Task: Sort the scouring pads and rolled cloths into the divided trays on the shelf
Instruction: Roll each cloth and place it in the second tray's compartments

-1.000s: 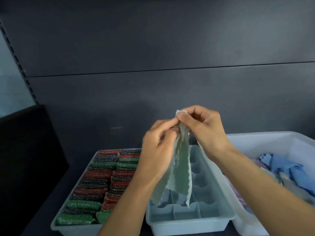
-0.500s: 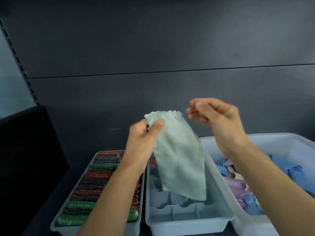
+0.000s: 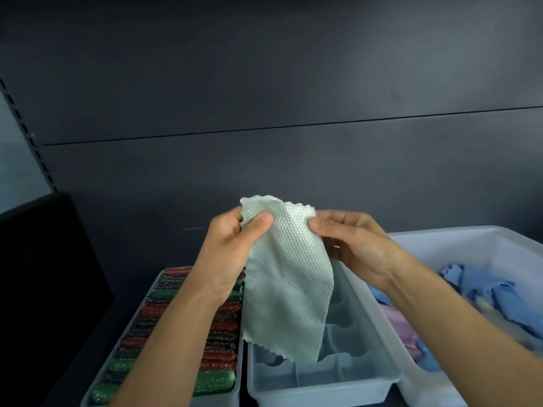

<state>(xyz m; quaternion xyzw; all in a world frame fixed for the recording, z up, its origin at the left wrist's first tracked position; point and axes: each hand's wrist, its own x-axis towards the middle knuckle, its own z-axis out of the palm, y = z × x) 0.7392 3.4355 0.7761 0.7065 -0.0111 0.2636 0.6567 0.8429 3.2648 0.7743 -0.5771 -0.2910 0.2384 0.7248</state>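
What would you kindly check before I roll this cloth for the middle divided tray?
1. Left hand pinches a top corner of the cloth: ok.
2. Right hand pinches the other top corner: ok.
3. Cloth hangs spread out, not bunched: ok.
4. Cloth already rolled: not ok.
5. Visible compartments of the divided tray are free: ok.
6. Compartments hidden behind the cloth: cannot tell.

We can read no text, label, brand or number: nothing on the cloth [image 3: 286,277] between left hand [image 3: 232,254] and right hand [image 3: 357,248], nor the trays [image 3: 323,389] below them.
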